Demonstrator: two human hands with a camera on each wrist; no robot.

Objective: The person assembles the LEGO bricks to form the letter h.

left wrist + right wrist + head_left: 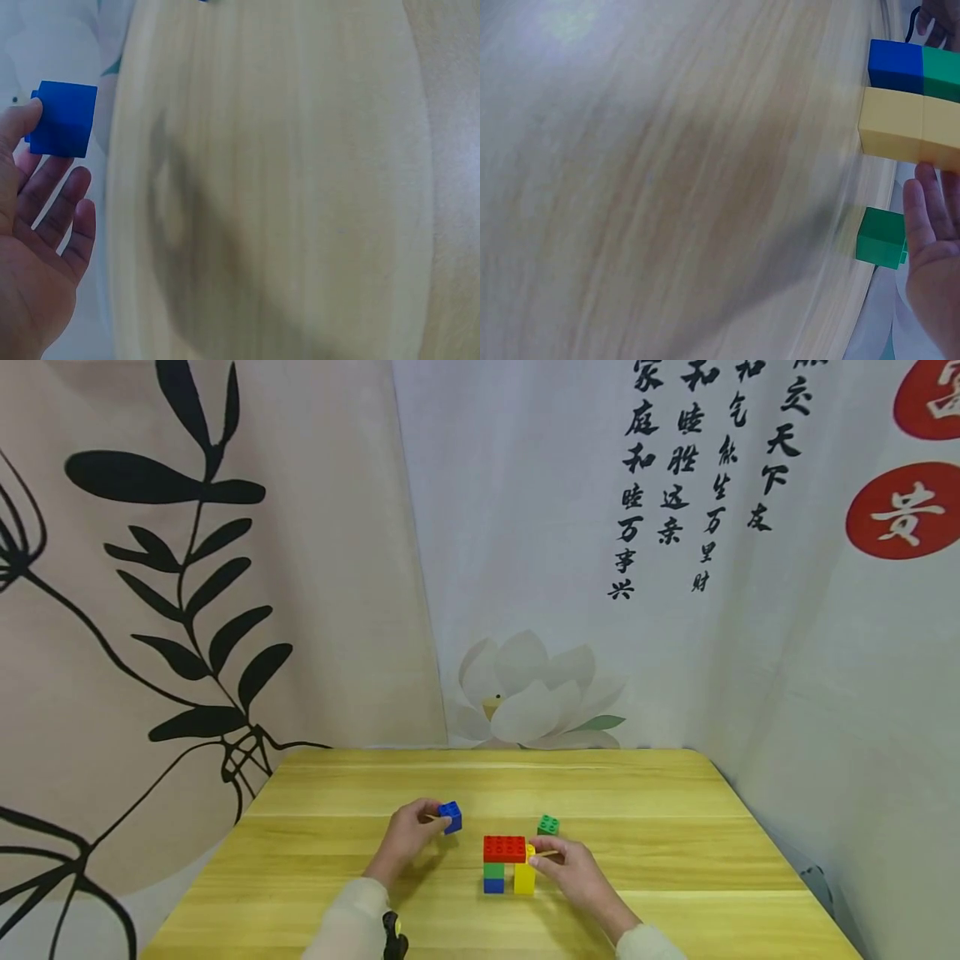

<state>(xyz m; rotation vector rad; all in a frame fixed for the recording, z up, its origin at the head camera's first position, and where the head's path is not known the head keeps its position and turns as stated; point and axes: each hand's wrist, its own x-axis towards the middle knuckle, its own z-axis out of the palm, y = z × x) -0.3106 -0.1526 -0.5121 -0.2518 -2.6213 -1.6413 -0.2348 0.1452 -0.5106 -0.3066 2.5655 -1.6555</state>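
Note:
Near the left of the block structure, my left hand (412,835) pinches a blue block (451,817) between thumb and fingers, raised above the table. The left wrist view shows the same blue block (64,120) with the other fingers loosely bent below it. A red brick (504,849) bridges a green block (493,869) stacked on a blue block (493,886) and a column of yellow blocks (524,879). At the column's top right, my right hand (573,868) pinches the yellow with thumb and index finger; those tips are out of the right wrist view.
A loose green block (548,825) sits on the wooden table (337,793) behind the right hand. Beyond the table's back edge hangs a printed curtain (525,527).

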